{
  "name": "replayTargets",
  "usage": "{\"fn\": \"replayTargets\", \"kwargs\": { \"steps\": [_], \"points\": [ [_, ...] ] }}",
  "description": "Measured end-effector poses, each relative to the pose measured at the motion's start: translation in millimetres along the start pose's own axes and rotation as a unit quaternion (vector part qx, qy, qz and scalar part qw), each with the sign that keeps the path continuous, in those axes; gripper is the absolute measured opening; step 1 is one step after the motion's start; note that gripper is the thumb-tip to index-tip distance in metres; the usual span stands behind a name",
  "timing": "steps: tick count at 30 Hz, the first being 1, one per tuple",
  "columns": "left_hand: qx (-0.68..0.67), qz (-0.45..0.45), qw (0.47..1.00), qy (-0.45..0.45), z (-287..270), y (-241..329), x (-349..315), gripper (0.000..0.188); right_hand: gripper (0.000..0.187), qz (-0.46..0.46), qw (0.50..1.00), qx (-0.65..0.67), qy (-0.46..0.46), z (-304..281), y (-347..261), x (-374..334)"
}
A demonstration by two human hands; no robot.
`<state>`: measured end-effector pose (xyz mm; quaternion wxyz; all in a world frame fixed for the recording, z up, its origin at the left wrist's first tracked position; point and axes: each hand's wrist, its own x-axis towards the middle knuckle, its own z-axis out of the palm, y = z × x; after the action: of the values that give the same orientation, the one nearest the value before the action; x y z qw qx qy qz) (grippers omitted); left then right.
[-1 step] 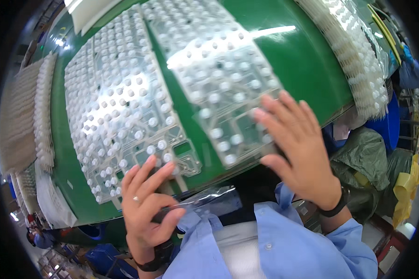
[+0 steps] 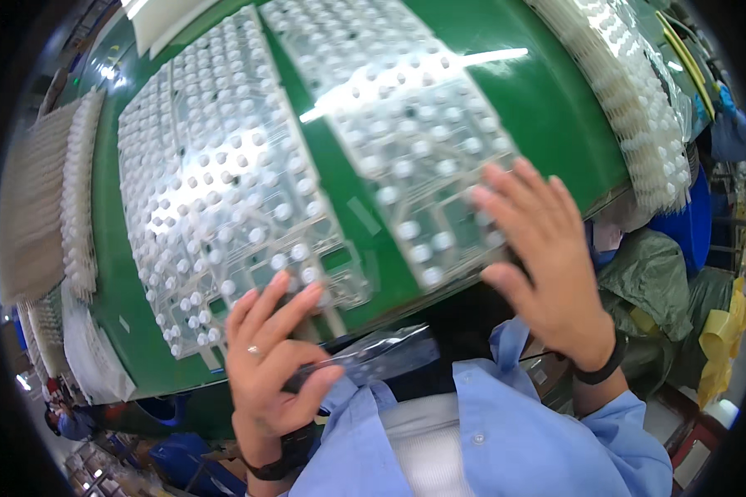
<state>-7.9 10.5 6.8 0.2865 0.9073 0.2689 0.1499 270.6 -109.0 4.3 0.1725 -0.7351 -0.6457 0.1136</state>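
Two clear flexible sheets dotted with rows of white rubber domes lie side by side on a green tabletop (image 2: 547, 116). On the near edge of the left sheet (image 2: 215, 207) rest the fingertips of my left hand (image 2: 265, 364), its fingers stretched out and its thumb apart. My right hand (image 2: 547, 265) lies spread on the near right corner of the right sheet (image 2: 423, 149); its fingers hide part of that edge. A piece of shiny clear plastic film (image 2: 389, 352) is beside my left thumb, at the table's front edge. Whether the thumb touches it I cannot tell.
Stacked domed sheets stand at the left (image 2: 46, 199) and in a tall pile at the right (image 2: 630, 91). A white piece (image 2: 162, 25) lies at the far left. Right of the table are a blue bin (image 2: 692, 219) and a grey-green plastic bag (image 2: 651, 277).
Both hands have shifted slightly to the right, and both domed sheets have slid the same way with them. My fingers stay spread.
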Motion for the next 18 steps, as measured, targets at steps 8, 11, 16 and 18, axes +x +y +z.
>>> {"fn": "replayTargets", "kwargs": {
  "steps": [8, 11, 16, 18],
  "points": [
    [-0.018, 0.041, 0.997, 0.062, 28.7, 27.4, 10.8, 0.018, 0.043, -0.011, 0.986, 0.110, 0.123, -15.2, -35.1, -20.5],
    [-0.023, 0.049, 0.996, 0.066, 20.9, 29.6, 6.9, 0.019, 0.034, -0.020, 0.966, 0.250, 0.056, -4.9, -67.2, -21.7],
    [-0.041, 0.046, 0.995, 0.080, 15.0, 29.1, -1.6, 0.020, 0.021, -0.043, 0.958, 0.280, 0.052, 4.2, -74.4, -18.3],
    [-0.048, 0.042, 0.994, 0.087, 12.7, 27.0, -3.2, 0.020, 0.019, -0.030, 0.951, 0.304, 0.047, 5.5, -78.4, -14.2]
  ]
}}
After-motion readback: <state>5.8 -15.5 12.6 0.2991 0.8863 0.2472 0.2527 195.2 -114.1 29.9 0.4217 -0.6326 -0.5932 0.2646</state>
